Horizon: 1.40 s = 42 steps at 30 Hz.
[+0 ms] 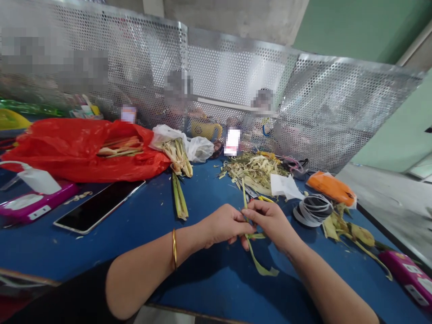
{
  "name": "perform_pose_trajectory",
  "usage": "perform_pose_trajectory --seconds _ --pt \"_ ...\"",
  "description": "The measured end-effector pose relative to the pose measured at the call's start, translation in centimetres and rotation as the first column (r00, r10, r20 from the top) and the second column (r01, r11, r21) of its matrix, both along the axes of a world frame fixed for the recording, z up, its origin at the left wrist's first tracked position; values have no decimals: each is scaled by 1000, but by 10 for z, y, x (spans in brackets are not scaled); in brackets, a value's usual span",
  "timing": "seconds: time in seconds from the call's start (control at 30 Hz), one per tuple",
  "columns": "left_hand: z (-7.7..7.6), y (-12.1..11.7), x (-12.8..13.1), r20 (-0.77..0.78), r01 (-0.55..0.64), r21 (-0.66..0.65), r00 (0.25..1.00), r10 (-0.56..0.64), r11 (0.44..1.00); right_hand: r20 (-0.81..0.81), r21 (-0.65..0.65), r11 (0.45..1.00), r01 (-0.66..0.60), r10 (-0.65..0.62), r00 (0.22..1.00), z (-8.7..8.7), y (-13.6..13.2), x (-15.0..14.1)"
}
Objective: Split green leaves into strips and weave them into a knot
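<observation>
Both hands meet over the blue table (202, 279), fingers pinched around a pale green plant strip (258, 265). My left hand (224, 225) grips it from the left, with a gold bangle on the wrist. My right hand (272, 220) pinches it from the right, close to the left fingertips. One narrow end of the strip rises above the fingers, and a wider, leafy end hangs down toward the table. Where exactly the fingertips press is partly hidden. Just beyond the hands lie yellow-handled scissors (266, 199), partly covered, and a heap of shredded leaf scraps (251, 171).
A red plastic bag (77, 148) with plant stalks, a phone (101, 207) and a purple power strip (37, 204) lie left. Cut stalks (180, 198) lie ahead. A wire spool (312, 210), orange packet (330, 186) and withered leaves (354, 233) are right. A perforated metal screen (232, 67) stands behind.
</observation>
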State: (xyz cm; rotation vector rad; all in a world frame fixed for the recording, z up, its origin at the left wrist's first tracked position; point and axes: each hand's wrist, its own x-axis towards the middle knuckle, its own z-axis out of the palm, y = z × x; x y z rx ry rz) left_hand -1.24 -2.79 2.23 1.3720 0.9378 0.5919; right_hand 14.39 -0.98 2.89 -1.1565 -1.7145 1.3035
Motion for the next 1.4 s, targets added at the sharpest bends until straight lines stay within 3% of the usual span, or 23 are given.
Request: perform_pose_trajectory --seconds 0.13,0.27,0.37,0.43,0.53,0.6,0.67,0.73,0.8,0.9,0.97,1.17,1.4 --pt "-3 1 -1 10 12 22 1000 -12 1000 -82 33 990 136 -133 988 -2 -6 -3" --pt "-5 1 -1 1 43 13 999 -44 999 -91 135 972 195 -184 979 -9 -6 -6" --pt "-7 1 1 -6 35 25 999 -35 999 -3 240 953 185 -190 982 -13 -1 -5" --pt "-7 1 2 -4 -13 10 1000 13 1000 84 380 907 179 -227 970 -10 1 -1" --pt "-4 3 2 60 -156 -101 985 163 983 118 647 741 180 -330 936 2 -2 6" --pt "-1 6 0 158 -218 -221 954 256 951 154 786 612 81 -321 934 12 -9 9" --pt "0 9 -3 275 -212 -307 913 300 928 306 863 478 -162 -242 921 17 -15 8" --pt "0 11 -5 360 -201 -322 878 316 925 520 824 355 -442 -162 838 16 -19 4" --pt "0 12 -6 377 -215 -305 867 325 928 681 721 300 -625 -139 719 10 -20 -1" --pt "-1 12 -5 335 -240 -303 880 338 922 777 627 321 -709 -191 600 -2 -16 -6" --pt "-1 12 -3 316 -270 -304 876 364 914 785 619 332 -712 -225 577 -7 -13 -7" --pt "-2 14 1 319 -347 -315 838 443 883 709 700 324 -637 -202 676 -6 -14 -5" --pt "-2 10 1 344 -390 -308 805 484 868 684 719 314 -620 -164 710 -5 -20 -7"
